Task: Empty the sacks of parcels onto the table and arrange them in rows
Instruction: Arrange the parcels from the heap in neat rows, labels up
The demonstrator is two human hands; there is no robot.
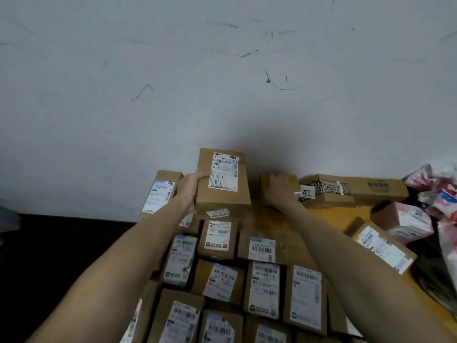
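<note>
Fingers (205, 175) of left hand (189, 191) curl round labelled cardboard parcel (222, 191); right hand (280, 188) covers plain box (264, 194) beside it, grip unclear.

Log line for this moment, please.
left hand holds labelled box raised | right hand on small box by wall, grip unclear | rows of parcels on table

A pale grey painted wall (222, 70), scuffed with dark streaks, fills the upper view; a dark floor (61, 243) meets its base at lower left.
</note>
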